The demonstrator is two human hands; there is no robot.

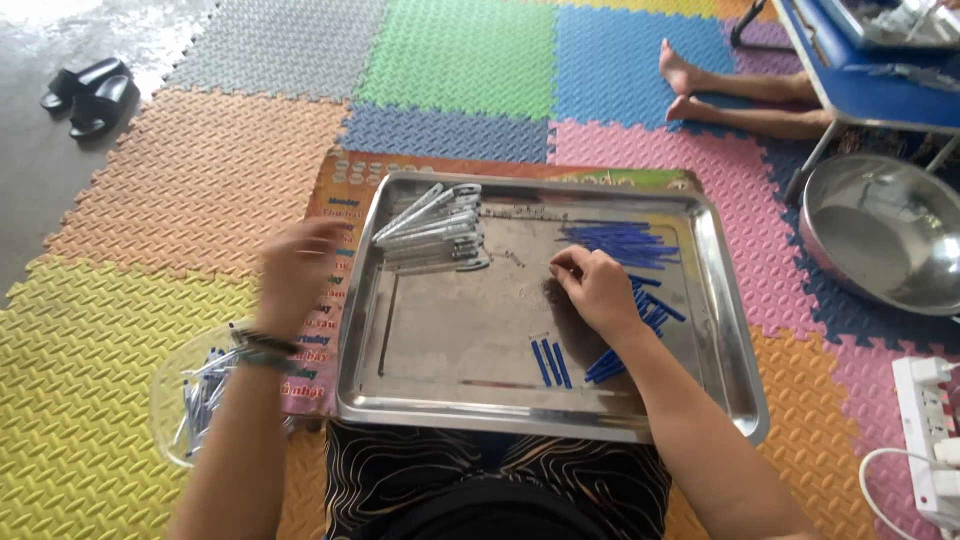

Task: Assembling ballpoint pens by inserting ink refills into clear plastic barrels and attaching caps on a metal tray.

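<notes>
A steel tray [720, 300] rests on my lap. In it lie a pile of clear pen barrels [435, 232] at the back left, a heap of thin blue refills [620, 243] at the back right, and three refills [551, 362] near the front. My right hand [592, 287] rests on the tray's middle right, fingertips pinched together; whether it holds a refill is hidden. My left hand [297, 270], blurred, hovers over the tray's left rim with fingers curled. I cannot tell if it holds anything.
A clear bowl [170, 395] of assembled pens sits left of my lap. A steel basin [880, 245] and a white power strip [930, 440] lie at the right. Another person's bare feet [690, 90] and a blue folding table [870, 85] are behind. Black sandals [90, 95] lie far left.
</notes>
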